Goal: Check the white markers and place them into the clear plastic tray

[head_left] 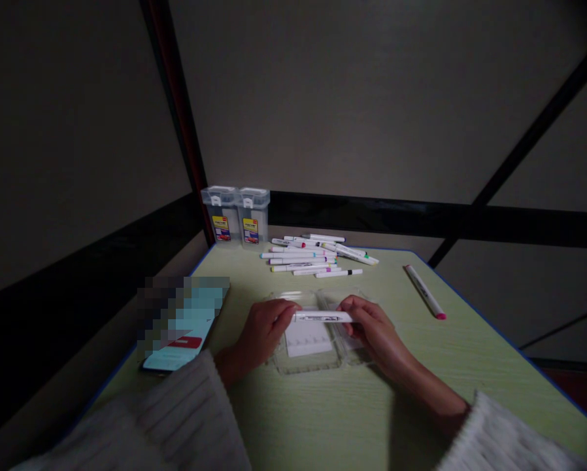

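A white marker (323,316) lies level between my two hands, one end in each. My left hand (268,330) is closed round its left end, and my right hand (369,324) pinches the right end; both tips are hidden by fingers. Below the marker, an unfolded clear plastic case (308,366) rests on the table, with a white insert (307,341) in its left half. My right hand partly covers the case's right half.
Several white markers (303,261) with coloured ends lie heaped at the back. Two clear lidded boxes (234,219) stand behind them on the left. One pink-ended marker (423,291) lies near the right edge. A lit phone (185,333) is at the left edge.
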The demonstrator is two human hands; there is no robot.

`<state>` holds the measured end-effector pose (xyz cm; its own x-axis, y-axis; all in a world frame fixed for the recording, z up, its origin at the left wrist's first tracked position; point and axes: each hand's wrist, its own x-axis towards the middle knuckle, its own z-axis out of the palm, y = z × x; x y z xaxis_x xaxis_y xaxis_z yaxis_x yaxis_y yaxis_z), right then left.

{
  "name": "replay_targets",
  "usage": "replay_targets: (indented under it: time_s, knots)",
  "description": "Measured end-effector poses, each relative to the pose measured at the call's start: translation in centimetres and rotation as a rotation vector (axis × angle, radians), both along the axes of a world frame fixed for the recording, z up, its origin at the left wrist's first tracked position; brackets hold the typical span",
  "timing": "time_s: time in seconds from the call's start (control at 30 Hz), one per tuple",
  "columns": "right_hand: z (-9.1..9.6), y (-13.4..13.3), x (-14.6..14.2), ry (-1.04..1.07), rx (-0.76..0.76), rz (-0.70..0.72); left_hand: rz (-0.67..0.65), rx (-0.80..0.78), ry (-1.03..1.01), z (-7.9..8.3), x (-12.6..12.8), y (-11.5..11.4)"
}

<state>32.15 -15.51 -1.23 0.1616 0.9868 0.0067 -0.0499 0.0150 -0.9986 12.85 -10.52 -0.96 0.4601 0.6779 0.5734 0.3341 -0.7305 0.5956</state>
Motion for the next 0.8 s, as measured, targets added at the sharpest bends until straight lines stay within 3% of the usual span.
replay_targets:
  time_s: [0.8]
  knots:
    - [-0.35,0.04,0.02,0.007,-0.013,0.017,-0.001,0.011,0.004,-0.12,0.1,0.1]
